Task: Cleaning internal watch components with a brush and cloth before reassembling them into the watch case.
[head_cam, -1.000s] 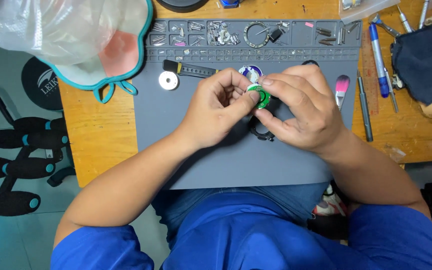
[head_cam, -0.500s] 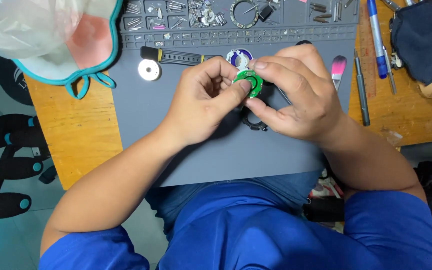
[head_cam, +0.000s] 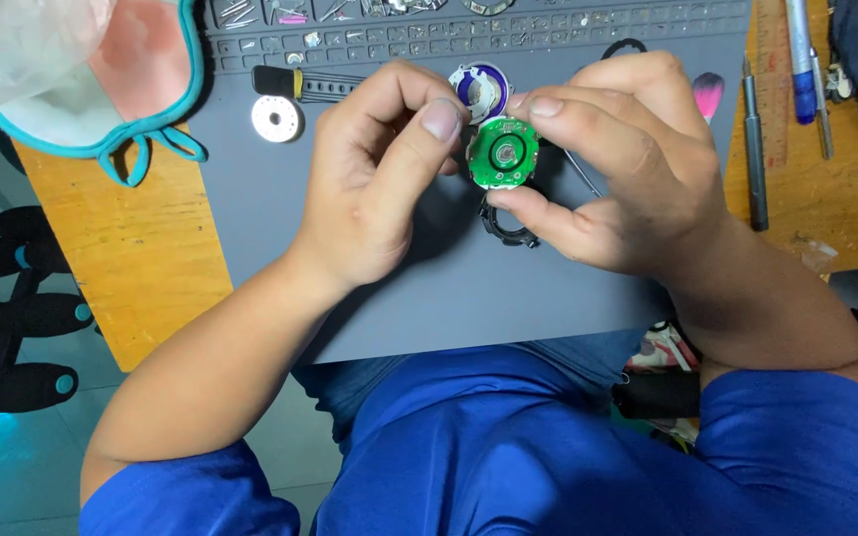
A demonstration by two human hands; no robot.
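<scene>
Since the earlier frames the view has closed in on the hands, and the round green circuit board [head_cam: 501,152] has turned to face the camera, its silver centre now plain to see. The right hand [head_cam: 618,169] grasps the board by its rim, forefinger on top and thumb below, holding it in the air above the grey work mat [head_cam: 469,288]. The left hand [head_cam: 379,174] has its fingers curled, the thumb tip just touching the board's left edge; it grasps nothing that can be seen.

Just below the board a black ring part [head_cam: 505,226] lies on the mat, and just above it sits a round white and purple part [head_cam: 479,87]. Well to the left of the board lies a small white disc [head_cam: 276,118], with a black strap [head_cam: 295,85] above it. Right of the board are a pink-tipped tool [head_cam: 708,94] and a slim dark tool [head_cam: 753,149]. The mat rests on a wooden table [head_cam: 121,268]; far left of the board, a teal-edged bag [head_cam: 101,69] overhangs the corner.
</scene>
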